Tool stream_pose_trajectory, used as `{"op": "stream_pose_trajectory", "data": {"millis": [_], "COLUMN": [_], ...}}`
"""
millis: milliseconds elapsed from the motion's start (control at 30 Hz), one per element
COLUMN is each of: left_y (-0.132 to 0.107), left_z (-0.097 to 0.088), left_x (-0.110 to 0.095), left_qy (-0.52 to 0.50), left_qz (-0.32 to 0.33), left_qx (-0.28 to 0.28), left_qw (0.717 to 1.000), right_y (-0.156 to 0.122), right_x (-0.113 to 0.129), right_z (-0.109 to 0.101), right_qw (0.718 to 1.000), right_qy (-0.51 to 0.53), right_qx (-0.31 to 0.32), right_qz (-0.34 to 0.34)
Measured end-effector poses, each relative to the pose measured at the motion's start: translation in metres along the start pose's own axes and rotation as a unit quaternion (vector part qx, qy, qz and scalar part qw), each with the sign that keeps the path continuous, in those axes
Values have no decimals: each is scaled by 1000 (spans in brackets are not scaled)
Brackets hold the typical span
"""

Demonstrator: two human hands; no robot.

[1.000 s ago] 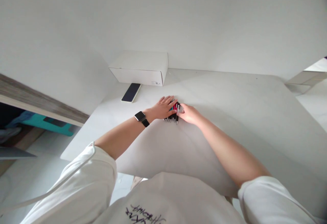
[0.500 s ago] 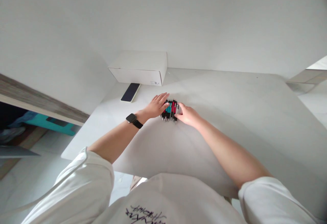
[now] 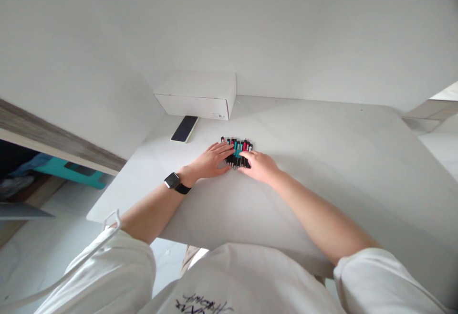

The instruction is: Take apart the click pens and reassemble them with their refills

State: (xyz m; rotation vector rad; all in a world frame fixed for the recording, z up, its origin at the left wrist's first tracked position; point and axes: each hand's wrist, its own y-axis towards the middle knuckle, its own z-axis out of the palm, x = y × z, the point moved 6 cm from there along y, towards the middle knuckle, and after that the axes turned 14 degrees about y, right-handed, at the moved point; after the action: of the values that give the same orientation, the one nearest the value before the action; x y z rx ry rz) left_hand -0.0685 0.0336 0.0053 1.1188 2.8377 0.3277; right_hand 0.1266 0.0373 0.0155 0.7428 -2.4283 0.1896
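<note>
Several pens (image 3: 237,149), black with teal and red sections, lie side by side in a tight row on the white table (image 3: 322,161). My left hand (image 3: 209,161), with a black watch on the wrist, lies flat with its fingers stretched onto the near ends of the pens from the left. My right hand (image 3: 259,165) rests on the table at the right side of the row, its fingertips touching the pens' near ends. Neither hand has a pen lifted.
A white cardboard box (image 3: 197,93) stands against the wall at the back. A dark phone (image 3: 184,129) lies face up just in front of it. The table's left edge drops to a floor with a wooden shelf (image 3: 53,140).
Both hands have slid back toward me along the pens, uncovering the far ends of the row. The left hand had been lying over the pens; its fingers now reach only their near ends.
</note>
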Motion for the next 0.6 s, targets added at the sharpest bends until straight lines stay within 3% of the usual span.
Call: {"op": "stream_pose_trajectory", "data": {"millis": [433, 600], "left_y": [-5, 18], "left_z": [-16, -8], "left_x": [5, 20], "left_qy": [-67, -49], "left_qz": [5, -88], "left_qx": [4, -23], "left_qw": [998, 995], "right_y": [-6, -3], "right_x": [-8, -8], "right_z": [-8, -5], "right_qw": [997, 997], "right_qy": [-12, 0], "right_qx": [59, 65], "right_qz": [46, 51]}}
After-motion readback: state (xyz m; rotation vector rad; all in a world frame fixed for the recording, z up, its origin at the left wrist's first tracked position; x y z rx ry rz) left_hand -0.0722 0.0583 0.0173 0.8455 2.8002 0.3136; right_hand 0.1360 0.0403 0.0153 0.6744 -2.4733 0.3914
